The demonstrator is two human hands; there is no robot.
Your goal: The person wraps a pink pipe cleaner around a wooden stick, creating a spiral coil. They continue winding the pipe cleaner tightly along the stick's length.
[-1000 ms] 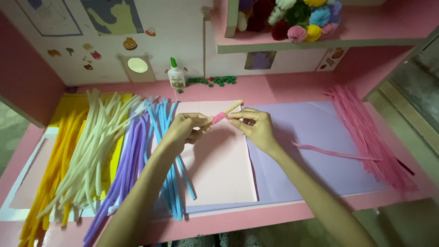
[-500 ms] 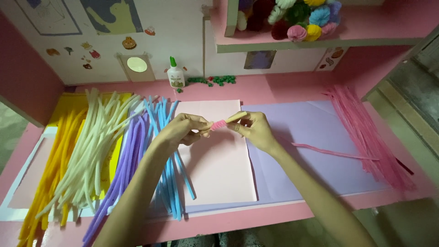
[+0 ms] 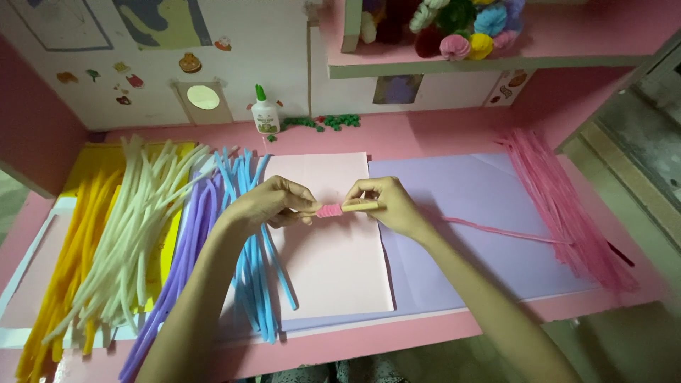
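Both hands are up over the pale pink sheet now, and between them sits a thin tan stick with a fuzzy pink pipe cleaner coiled tightly round its left end. The left hand has its fingers pinched narrow on that coil, the right hand is closed round the stick's other end, and a loose pink tail trails away to the right across the lilac sheet towards the heap of pink pipe cleaners. Compared with a second ago, the stick has swung from slanted to nearly level, and the hands have dropped a little lower on the sheet. To the left lie soft, bristly bundles: blue, purple, cream and yellow, all long and floppy. At the back edge of the pink desk stands a small white glue bottle with a green cap and green label, beside a scatter of little green pieces. Small stickers dot the white wall, and woolly pompoms fill the shelf above.
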